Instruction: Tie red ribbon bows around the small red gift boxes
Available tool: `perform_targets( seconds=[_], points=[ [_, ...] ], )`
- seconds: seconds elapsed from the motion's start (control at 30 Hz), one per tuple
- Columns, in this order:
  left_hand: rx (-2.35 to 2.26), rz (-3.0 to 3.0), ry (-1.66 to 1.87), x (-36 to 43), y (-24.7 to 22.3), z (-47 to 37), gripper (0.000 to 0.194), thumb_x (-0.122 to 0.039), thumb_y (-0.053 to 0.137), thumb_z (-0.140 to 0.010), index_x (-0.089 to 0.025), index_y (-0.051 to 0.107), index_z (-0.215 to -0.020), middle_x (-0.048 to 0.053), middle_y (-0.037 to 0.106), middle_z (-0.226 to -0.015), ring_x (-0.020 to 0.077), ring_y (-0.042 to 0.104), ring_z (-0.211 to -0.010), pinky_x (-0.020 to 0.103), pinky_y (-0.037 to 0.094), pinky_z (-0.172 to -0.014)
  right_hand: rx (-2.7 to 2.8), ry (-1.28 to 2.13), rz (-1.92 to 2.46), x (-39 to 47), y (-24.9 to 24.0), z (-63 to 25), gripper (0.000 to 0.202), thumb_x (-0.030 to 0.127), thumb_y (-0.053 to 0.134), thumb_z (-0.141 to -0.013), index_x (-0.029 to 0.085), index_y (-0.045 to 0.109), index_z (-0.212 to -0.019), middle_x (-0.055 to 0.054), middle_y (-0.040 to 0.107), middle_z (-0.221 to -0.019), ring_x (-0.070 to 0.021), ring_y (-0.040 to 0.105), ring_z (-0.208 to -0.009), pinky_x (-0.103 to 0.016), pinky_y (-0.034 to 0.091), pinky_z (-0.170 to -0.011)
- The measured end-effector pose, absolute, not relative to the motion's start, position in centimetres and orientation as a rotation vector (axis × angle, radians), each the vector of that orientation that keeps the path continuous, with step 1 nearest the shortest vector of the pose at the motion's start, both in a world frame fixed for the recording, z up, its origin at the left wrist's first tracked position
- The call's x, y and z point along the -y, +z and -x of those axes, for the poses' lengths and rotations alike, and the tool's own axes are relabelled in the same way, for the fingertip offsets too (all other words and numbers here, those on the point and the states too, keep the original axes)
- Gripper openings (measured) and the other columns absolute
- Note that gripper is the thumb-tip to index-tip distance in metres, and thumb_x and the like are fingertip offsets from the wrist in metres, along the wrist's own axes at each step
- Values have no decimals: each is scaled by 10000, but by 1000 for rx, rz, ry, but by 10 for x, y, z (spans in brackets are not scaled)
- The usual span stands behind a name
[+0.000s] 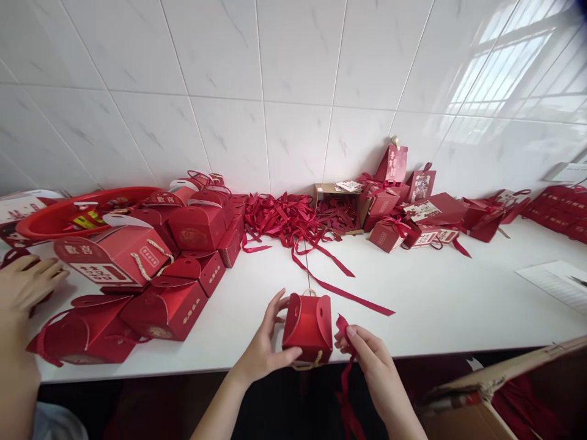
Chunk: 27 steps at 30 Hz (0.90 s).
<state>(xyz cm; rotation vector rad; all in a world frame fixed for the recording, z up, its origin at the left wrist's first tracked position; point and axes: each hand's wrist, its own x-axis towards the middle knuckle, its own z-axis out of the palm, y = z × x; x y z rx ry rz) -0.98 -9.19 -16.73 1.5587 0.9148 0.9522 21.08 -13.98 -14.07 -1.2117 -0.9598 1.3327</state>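
A small red gift box (308,322) with curved top flaps and a twisted cord handle stands at the table's front edge. My left hand (266,342) grips its left side, with the thumb across the lower front corner. To the right of the box, my right hand (362,345) pinches a red ribbon (349,391) between thumb and fingers; the ribbon's length hangs below the table edge. My right hand does not touch the box.
Several red boxes (165,305) are stacked on the left, beside a red basin (50,220) and another person's hand (32,281). A ribbon heap (284,217) lies by the wall. More boxes (387,232) stand right; a cardboard carton (477,421) is lower right.
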Motion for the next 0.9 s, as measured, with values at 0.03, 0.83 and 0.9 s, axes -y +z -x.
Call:
perform_targets(
  seconds=[0.03, 0.83, 0.9],
  points=[
    [-898, -1558, 973, 92, -164, 9, 871, -372, 651, -781, -299, 113, -1462, 138, 247, -1501, 319, 331, -1337, 463, 316, -1072, 998, 1329, 1207, 137, -137, -212, 373, 495, 547, -839, 168, 619, -677, -32, 599, -728, -172, 515, -757, -276, 390, -741],
    [-1259, -2206, 860, 88, -108, -31, 261, -240, 437, -917, -286, 631, -1086, 37, 495, -1335, 226, 383, -1275, 452, 377, -1060, 1363, 1277, 1390, 101, -114, -200, 345, 385, 478, -782, 194, 409, -503, 35, 369, -512, -111, 321, -528, -257, 268, -515],
    [-1250, -2186, 889, 87, -107, -32, 232, -236, 465, -902, -281, 652, -1032, 38, 520, -1302, 224, 415, -1250, 436, 398, -1043, 1401, 1267, 1417, 99, -115, -200, 332, 376, 473, -785, 196, 406, -514, 41, 344, -509, -110, 307, -522, -255, 256, -500]
  ],
)
